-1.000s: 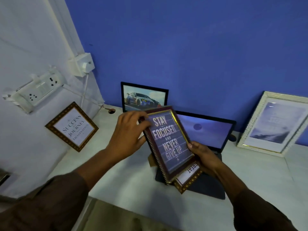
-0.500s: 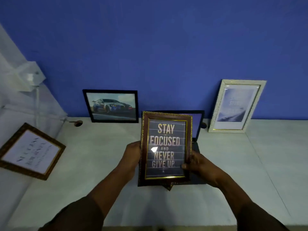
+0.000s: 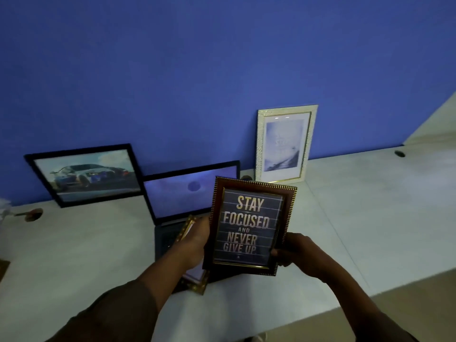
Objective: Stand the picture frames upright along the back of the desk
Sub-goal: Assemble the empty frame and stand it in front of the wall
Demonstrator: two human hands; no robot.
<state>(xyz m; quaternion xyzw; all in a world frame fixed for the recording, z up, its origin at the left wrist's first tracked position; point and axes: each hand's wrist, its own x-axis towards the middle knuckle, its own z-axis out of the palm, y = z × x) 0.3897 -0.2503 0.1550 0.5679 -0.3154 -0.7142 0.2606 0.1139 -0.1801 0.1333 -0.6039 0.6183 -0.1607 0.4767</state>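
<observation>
Head view: brown "Stay Focused" frame point(image 3: 249, 225) held in the air above the laptop point(image 3: 182, 206), left hand point(image 3: 195, 240) clasping its left edge, right hand point(image 3: 293, 253) its lower right corner. A second ago it was tilted; now squared, facing the wearer. A gold-edged frame point(image 3: 195, 277) lies on the keyboard. Car frame point(image 3: 84, 175) and white frame point(image 3: 283, 144) lean on the blue wall point(image 3: 197, 70). Likely next: a gap at the desk point(image 3: 357, 206) back.

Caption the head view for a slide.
Both hands hold the STAY FOCUSED frame above the laptop; two frames already lean on the blue wall.
</observation>
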